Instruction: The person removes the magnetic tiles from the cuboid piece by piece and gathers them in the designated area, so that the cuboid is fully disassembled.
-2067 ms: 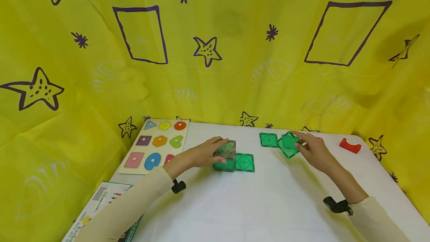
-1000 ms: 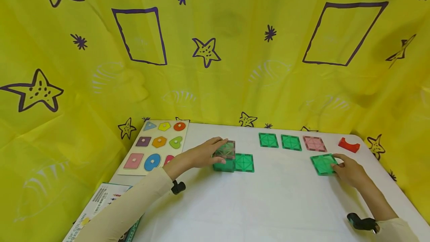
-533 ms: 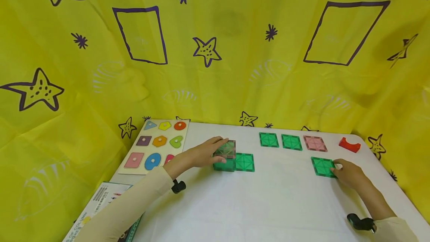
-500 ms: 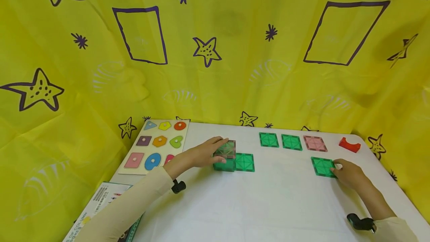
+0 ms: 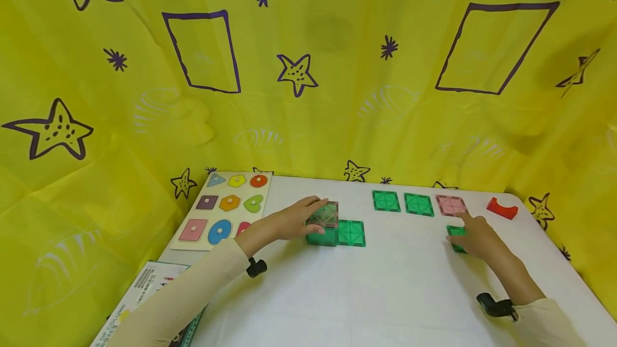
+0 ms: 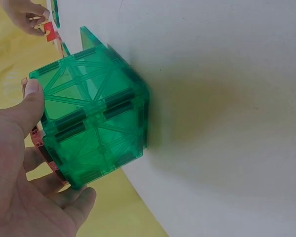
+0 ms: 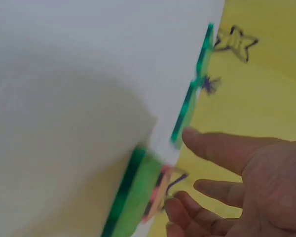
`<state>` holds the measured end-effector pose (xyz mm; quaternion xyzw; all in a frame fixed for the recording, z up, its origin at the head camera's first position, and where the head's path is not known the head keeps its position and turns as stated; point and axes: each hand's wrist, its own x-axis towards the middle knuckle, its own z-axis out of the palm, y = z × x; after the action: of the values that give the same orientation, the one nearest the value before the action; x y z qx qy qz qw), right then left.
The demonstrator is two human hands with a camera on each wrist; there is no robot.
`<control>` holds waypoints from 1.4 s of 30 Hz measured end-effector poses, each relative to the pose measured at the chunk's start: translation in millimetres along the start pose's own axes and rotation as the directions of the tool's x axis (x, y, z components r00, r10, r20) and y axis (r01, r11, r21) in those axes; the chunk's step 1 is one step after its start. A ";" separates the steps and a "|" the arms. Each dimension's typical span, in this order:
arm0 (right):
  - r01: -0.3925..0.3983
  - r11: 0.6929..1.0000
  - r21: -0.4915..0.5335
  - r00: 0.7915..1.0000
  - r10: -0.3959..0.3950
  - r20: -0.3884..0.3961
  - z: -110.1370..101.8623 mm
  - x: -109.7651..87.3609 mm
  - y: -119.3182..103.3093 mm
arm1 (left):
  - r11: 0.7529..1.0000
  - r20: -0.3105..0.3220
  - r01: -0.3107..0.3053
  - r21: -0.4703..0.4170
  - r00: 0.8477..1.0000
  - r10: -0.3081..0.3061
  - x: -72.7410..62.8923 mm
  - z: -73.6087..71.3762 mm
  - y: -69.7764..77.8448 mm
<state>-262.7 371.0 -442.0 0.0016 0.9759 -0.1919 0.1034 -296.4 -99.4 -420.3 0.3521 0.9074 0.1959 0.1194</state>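
Note:
My left hand (image 5: 296,222) grips a box of see-through magnetic tiles (image 6: 96,133), its thumb and fingertips on the upper edges. The box has green sides and a pink top. Touching its right side in the head view is a flat green magnetic tile (image 5: 353,233). My right hand (image 5: 482,237) holds nothing; its fingers spread over a lone green tile (image 5: 454,230), which they partly hide. The fingertips reach close to a pink tile (image 5: 451,204); whether they touch it I cannot tell.
Two green tiles (image 5: 385,201) lie left of the pink one along the back. A red arch-shaped block (image 5: 502,209) is at the back right. At left lie a wooden shape puzzle board (image 5: 197,216) and a printed box (image 5: 154,277). A yellow curtain (image 5: 308,122) hangs behind the table.
My right hand carried a green tile rightward, laid it in front of the pink tile and let go. It has since moved up and left over it. My left hand stays on the box.

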 end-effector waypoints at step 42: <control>0.529 0.848 0.010 0.846 -0.529 0.066 84.3 38.6 -154.2 | 1.000 -0.017 -0.008 0.018 1.000 0.009 0.9 3.2 0.5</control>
<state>-290.0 195.1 -468.4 -0.2739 0.9355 -0.2088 0.0789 -295.6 -97.6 -423.0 0.3554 0.9086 0.1911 0.1077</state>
